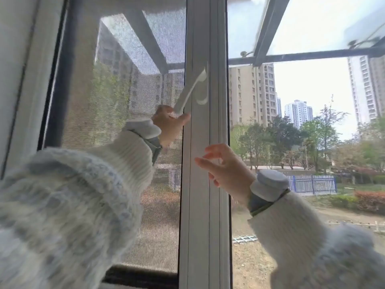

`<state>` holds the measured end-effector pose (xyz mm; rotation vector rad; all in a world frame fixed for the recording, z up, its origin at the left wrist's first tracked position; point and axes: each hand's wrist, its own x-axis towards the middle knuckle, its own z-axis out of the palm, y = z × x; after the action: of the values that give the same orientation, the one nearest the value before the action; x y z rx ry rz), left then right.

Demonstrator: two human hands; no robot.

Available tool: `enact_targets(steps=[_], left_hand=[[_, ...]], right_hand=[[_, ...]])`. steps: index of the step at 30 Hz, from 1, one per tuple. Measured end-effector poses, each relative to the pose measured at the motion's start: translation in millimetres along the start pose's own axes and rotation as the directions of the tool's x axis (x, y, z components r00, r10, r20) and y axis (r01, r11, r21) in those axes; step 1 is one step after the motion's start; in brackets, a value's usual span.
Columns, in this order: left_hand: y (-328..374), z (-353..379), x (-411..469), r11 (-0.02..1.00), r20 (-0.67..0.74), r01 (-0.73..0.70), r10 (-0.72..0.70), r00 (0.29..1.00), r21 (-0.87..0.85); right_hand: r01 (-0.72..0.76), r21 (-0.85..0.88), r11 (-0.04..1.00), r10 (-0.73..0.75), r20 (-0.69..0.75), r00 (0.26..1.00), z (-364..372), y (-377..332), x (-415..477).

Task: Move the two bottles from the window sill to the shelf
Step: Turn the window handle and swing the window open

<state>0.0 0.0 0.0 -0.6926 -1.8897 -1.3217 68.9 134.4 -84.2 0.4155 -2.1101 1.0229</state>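
**0 bottles in sight: both hands at the window**

We look at the window frame (205, 142), not at the sill. Neither of the 2 bottles shows, nor the shelf; if they stand on the sill, they sit below both hands, under the bottom edge of our view.

Left hand (169, 124): fingers closed around the lower end of the white window handle (190, 90), which slants up and to the right from that grip to its pivot on the frame.

Right hand (224, 166): empty, fingers spread and loosely curled, just beside the frame, below and right of the left hand.

Mesh screen (125, 101) lies beyond the left hand; clear glass beyond the right.

Handling, our guess only: bottles are likely rigid and smooth, so we would grip around the body, not the cap. Weight, material, long axis and heading cannot be told with the bottles unseen.
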Motion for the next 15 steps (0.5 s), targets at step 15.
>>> enact_targets(steps=[15], left_hand=[[9, -5, 34, 0.9, 0.021, -0.286, 0.296, 0.955, 0.329]], right_hand=[[0.157, -0.139, 0.978, -0.16, -0.014, 0.987, -16, 25, 47]])
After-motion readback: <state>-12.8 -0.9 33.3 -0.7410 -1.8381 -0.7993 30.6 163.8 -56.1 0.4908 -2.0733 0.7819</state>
